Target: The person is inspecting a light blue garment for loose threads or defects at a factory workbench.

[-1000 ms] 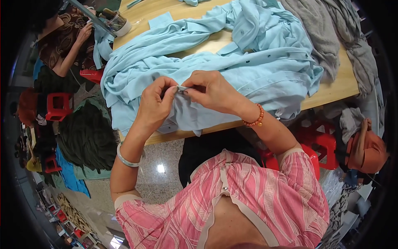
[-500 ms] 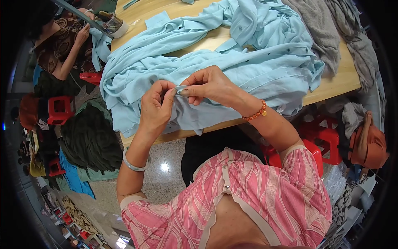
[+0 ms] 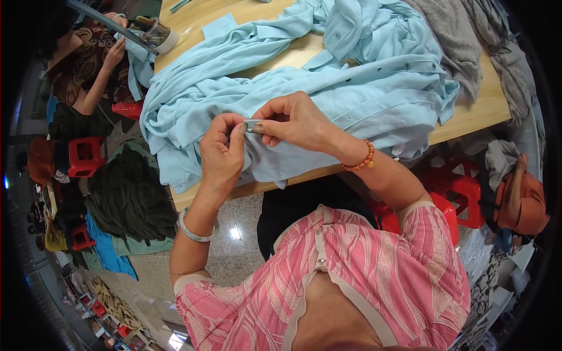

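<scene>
Light blue knit garments (image 3: 293,90) lie heaped over the table's near edge, with dark buttons along one of their bands. My left hand (image 3: 223,143) pinches a folded edge of the blue cloth between thumb and fingers. Close beside it, my right hand (image 3: 298,124) pinches the same edge, thumb on top. Between the two sets of fingertips a short stretch of the blue garment's edge (image 3: 252,123) is held taut, with a small dark spot near the right thumb, perhaps a button. The rest of what the fingers cover is hidden.
Grey knit garments (image 3: 453,50) lie at the wooden table's (image 3: 471,123) right end. A clear cup of tools (image 3: 158,36) stands at the far left corner, near a co-worker holding blue cloth. Dark green garments (image 3: 132,193) are piled at left; red stools (image 3: 86,155) stand on both sides.
Both hands stay at the same spot on the cloth; the held edge has been turned slightly and lies flatter between the fingertips. The left forearm has shifted a little to the right.
</scene>
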`<state>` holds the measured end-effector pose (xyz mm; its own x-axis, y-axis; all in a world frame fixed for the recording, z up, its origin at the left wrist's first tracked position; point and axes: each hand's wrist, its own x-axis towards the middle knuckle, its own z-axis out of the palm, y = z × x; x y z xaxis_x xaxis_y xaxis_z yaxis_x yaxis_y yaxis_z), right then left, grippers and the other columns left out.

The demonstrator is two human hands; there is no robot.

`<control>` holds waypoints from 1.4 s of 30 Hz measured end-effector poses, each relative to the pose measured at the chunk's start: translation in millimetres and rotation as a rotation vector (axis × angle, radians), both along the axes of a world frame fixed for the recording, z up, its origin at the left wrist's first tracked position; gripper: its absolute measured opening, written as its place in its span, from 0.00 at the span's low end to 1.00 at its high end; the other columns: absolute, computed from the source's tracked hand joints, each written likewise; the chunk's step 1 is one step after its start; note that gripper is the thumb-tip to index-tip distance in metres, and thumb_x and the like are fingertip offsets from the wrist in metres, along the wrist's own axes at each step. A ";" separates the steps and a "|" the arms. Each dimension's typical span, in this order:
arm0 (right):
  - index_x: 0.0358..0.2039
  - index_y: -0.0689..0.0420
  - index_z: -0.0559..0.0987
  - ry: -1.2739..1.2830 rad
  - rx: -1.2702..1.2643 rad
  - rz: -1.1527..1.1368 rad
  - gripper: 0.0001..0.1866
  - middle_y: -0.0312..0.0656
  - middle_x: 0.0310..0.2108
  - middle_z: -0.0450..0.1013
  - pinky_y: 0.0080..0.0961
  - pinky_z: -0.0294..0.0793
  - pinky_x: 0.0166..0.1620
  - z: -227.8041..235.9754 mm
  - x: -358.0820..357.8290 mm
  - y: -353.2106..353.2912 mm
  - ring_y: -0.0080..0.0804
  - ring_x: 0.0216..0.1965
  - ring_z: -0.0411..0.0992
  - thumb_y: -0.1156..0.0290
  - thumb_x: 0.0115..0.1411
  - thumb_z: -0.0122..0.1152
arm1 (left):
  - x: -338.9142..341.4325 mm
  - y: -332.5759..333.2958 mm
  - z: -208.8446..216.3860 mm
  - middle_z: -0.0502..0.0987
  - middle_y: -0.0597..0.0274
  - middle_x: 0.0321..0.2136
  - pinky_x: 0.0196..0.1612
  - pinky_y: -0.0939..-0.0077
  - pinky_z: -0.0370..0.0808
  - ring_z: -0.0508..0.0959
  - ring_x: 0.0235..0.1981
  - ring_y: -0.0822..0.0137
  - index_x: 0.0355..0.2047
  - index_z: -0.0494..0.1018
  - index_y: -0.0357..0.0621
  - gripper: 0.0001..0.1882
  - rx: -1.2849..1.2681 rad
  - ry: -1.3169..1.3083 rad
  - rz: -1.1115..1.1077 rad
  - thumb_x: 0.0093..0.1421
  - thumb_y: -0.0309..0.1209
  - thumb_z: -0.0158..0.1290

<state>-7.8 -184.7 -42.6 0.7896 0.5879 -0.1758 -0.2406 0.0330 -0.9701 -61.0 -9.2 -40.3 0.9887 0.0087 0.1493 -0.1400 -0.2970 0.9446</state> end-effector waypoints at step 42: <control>0.34 0.67 0.78 -0.236 -0.051 0.065 0.08 0.36 0.26 0.75 0.14 0.73 0.31 0.9 -1.3 -6.0 0.17 0.27 0.72 0.77 0.54 0.59 | -0.7 9.3 9.5 0.69 0.72 0.23 0.27 0.87 0.62 0.63 0.25 0.81 0.33 0.71 0.37 0.04 0.126 0.058 -0.098 0.61 0.26 0.50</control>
<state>-9.1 -190.6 -41.7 0.7729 0.6342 -0.0224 -0.0076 -0.0262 -0.9996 -61.7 0.2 -30.8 0.9909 -0.1034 0.0859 -0.1206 -0.4014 0.9079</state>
